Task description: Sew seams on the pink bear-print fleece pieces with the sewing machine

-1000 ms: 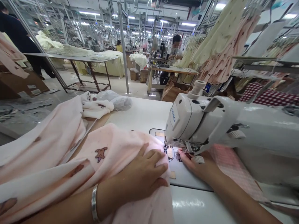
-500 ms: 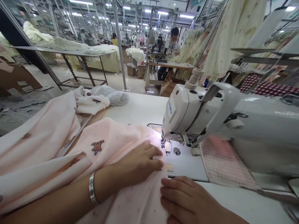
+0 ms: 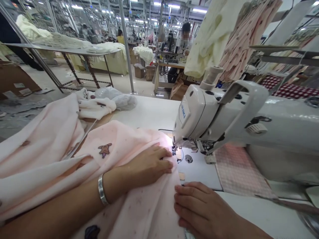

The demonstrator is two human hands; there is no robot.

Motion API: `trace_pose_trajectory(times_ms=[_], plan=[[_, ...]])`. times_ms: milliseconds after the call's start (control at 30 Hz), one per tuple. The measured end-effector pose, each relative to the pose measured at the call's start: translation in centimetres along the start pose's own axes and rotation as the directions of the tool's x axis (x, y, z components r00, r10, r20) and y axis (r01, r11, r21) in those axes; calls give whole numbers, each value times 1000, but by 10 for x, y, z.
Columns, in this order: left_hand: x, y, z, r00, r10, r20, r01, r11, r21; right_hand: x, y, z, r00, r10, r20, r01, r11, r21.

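My left hand (image 3: 149,164), with a silver bangle (image 3: 101,190) on the wrist, presses down on soft pink fabric (image 3: 129,132) printed with a small teddy motif (image 3: 104,150). Its fingertips stop just short of the presser foot (image 3: 177,149) of a white JUKI sewing machine (image 3: 196,114). My right hand (image 3: 196,205) lies at the near edge of the fabric, fingertips against the fold, beside the white table. The needle area is partly hidden by the cloth.
A pink checked mat (image 3: 239,169) lies under the machine arm. A white cloth bundle (image 3: 96,108) and a plastic bag (image 3: 117,98) sit at the table's far left. Garments hang at upper right. A co-worker (image 3: 184,39) sits at a machine beyond.
My right hand has moved back from beside the presser foot to the fabric's near edge. My left hand stays on the fabric, and the view has tilted slightly.
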State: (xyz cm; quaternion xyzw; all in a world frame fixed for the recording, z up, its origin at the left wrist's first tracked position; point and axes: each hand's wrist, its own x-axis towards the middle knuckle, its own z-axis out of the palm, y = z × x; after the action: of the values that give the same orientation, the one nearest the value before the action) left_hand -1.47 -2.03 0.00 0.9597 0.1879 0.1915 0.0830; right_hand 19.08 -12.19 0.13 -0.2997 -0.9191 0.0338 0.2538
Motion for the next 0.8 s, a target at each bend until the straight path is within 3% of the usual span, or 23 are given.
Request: trace_pose_trajectory(times_ms=[300,600,800], plan=[[5,-6,-2,1000,17,-18,-16,998,57,6,9,3,999,-30,-12,29,998,-61],[17,-21,-5,997,-76,3,76,997,-1,15,28,2,996,-80,29,82,993,-86],[28,-34,-10,995,-74,-70,76,997,26,16,39,0,997,26,78,-23,998,-50]])
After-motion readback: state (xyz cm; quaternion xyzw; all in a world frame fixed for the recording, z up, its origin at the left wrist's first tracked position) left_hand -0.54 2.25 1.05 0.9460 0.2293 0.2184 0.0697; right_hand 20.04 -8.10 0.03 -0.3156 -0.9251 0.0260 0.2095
